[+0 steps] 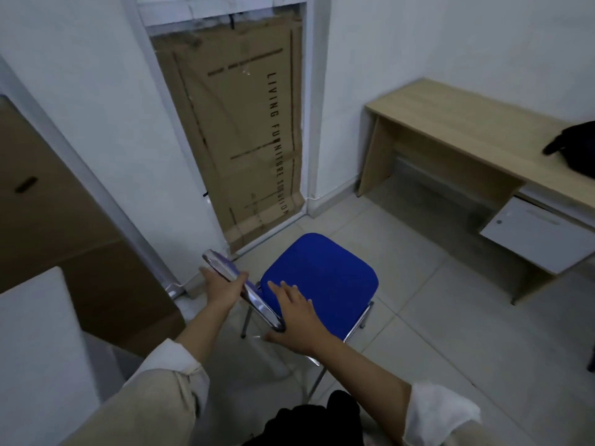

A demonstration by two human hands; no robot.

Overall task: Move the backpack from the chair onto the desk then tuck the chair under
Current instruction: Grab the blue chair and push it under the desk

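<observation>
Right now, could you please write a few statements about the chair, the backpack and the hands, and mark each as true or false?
1. The backpack lies on the desk. True.
2. The chair is tucked under the desk. False: it stands out on the tiled floor, apart from the desk.
3. The left hand grips the chair's chrome back rail. True.
4. The chair's seat is red. False: it is blue.
5. The right hand holds the backpack. False: it rests at the chair's back rail, fingers spread over the seat's edge.
</observation>
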